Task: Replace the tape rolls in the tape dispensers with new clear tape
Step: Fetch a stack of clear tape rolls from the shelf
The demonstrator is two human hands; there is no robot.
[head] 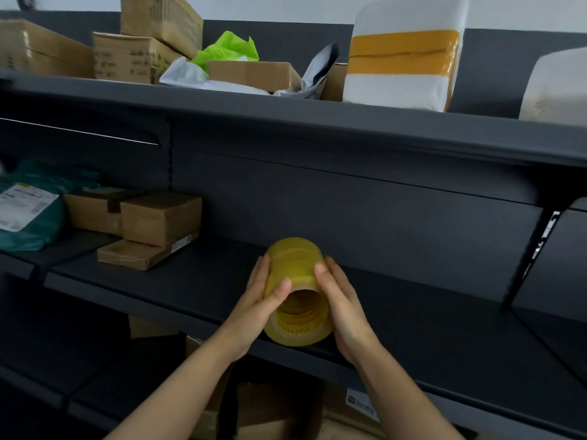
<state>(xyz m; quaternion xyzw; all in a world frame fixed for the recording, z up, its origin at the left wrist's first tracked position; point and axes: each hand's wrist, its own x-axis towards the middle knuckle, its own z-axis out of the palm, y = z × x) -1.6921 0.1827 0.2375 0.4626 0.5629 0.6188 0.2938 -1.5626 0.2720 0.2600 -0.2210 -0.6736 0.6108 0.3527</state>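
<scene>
Both hands on a stack of tape rolls (297, 290), yellowish-clear, lying on its side with the hollow core facing the camera. Stack sits at the front edge of the middle shelf (413, 312), dark grey metal; can't tell if it rests on the shelf or is just off it. Left hand (257, 308) wraps the left flank, fingers (261, 271) laid along the side and thumb across the near top. Right hand (341, 300) mirrors it on the right flank, fingers curled over the top edge, palm pressed to the side. So the stack is clamped between both palms, neither hand spread. Inside the core a ribbed yellow liner shows. Further left on the same shelf: small cardboard boxes (158, 220) stacked on a flat parcel (143, 254), well apart from the rolls. Beyond those, a teal mailer bag (35, 214) with a white shipping label. Top shelf (286, 122) carries more cardboard boxes (136, 55), a grey poly mailer with green tissue (227, 49) poking out, and a white wrapped parcel (403, 58) banded in orange tape. Lower shelf below holds cartons, mostly shadowed.
</scene>
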